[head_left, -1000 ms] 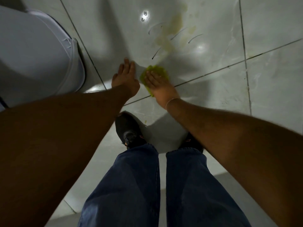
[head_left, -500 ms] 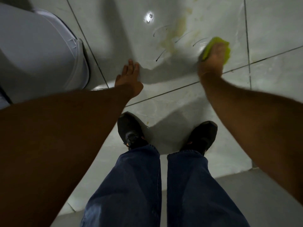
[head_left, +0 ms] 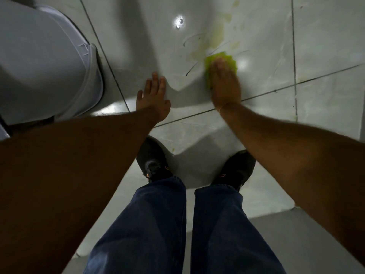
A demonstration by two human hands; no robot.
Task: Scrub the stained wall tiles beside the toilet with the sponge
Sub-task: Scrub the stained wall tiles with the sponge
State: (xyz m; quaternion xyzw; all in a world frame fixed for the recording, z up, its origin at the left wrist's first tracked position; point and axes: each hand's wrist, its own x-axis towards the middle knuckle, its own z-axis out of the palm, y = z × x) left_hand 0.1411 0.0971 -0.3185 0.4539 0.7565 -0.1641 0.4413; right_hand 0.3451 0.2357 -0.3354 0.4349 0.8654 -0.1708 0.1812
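Observation:
My right hand (head_left: 225, 84) presses a yellow-green sponge (head_left: 227, 60) flat against the pale wall tile (head_left: 256, 26), at the lower end of a yellowish stain (head_left: 219, 36) with thin dark streaks around it. The hand is blurred and covers most of the sponge. My left hand (head_left: 153, 95) lies flat on the same tile, fingers spread, a little left of and below the sponge, holding nothing.
The white toilet (head_left: 43, 66) fills the upper left, close to my left arm. Dark grout lines (head_left: 276, 89) cross the tiles. My two black shoes (head_left: 154, 161) and blue jeans stand on the pale floor right at the wall's foot.
My right hand swept the sponge from low centre up to the right, then back left onto the stain's lower end. The left hand stayed planted on the tile.

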